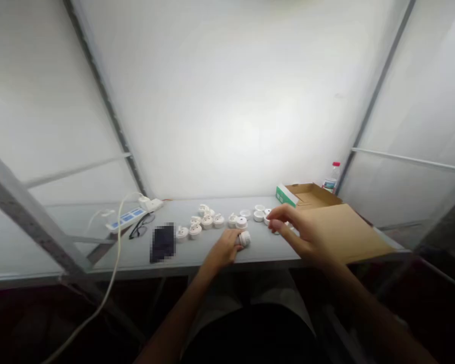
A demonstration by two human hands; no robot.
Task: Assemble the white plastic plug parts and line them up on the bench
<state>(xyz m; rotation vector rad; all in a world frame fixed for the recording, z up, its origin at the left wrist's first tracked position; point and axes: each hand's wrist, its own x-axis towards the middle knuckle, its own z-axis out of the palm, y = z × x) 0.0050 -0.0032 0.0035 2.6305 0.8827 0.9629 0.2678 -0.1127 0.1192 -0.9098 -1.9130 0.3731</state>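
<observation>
My left hand (223, 248) is closed around a white round plug adapter (244, 239) near the front edge of the table, tipped on its side. Just behind it stands another white round part (241, 222) with a dark spot on top. My right hand (293, 230) hovers at the right with thumb and forefinger apart, nothing visible between them. By its fingertips sit white ring-like caps (258, 216), some partly hidden by the hand. To the left, several white round plug adapters (207, 221) stand in a loose group on the grey table (208, 255).
An open cardboard box (341, 230) lies at the right, a green and white box (286, 195) behind it. A bottle with a red cap (330, 179) stands at the back right. Leftward are a pixelated dark object (163, 242), glasses (141, 225), a power strip (127, 219) and a hanging cable (117, 247).
</observation>
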